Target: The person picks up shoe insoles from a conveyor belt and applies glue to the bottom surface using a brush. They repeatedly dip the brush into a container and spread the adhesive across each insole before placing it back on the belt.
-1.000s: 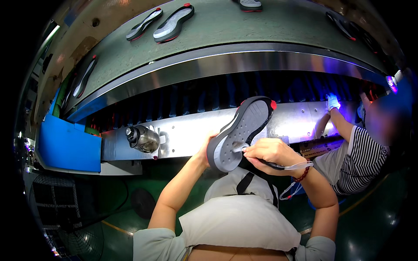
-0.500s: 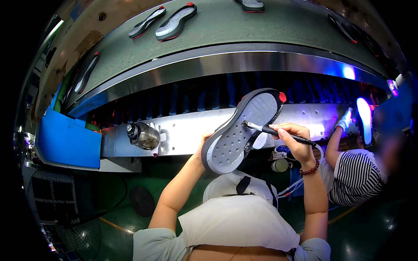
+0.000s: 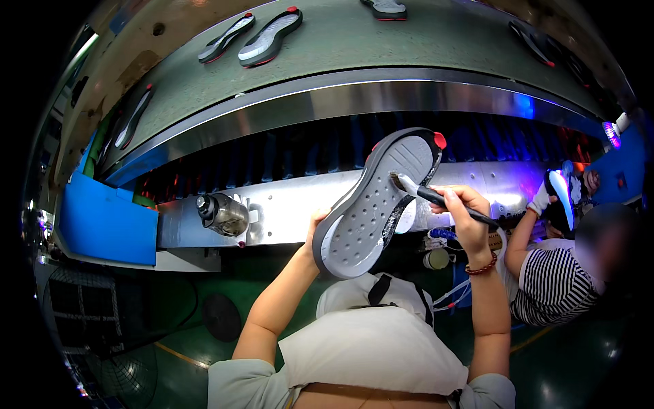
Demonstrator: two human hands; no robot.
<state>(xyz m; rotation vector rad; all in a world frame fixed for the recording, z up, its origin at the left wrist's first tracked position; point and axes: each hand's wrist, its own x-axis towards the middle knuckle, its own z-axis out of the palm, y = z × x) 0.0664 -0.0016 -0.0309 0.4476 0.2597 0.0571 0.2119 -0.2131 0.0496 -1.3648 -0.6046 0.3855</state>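
Note:
A grey shoe sole (image 3: pixel 361 221) with a dark rim, a red tip and a field of small holes is tilted in front of me. My left hand (image 3: pixel 318 230) grips its left edge, most of the fingers hidden behind it. In my right hand (image 3: pixel 469 215) is a flat brush (image 3: pixel 430 195) with a black handle, pinched between thumb and fingers. Its bristles touch the sole's inner face, above the holes. Wet-looking gloss shows along the sole's right inner wall. Behind that edge, a pale rounded object (image 3: pixel 407 217) is partly hidden.
More soles (image 3: pixel 271 38) lie on the green conveyor belt (image 3: pixel 320 51) beyond the metal rail (image 3: pixel 306 95). A dark bottle (image 3: pixel 223 215) stands on the metal ledge (image 3: pixel 286 201). At right, a person in stripes (image 3: pixel 555 279) holds a brightly lit sole (image 3: pixel 561 194).
The brush tip has moved up and slightly right across the sole. Soles on the belt have shifted a little left. The co-worker's sole has moved and tilted differently.

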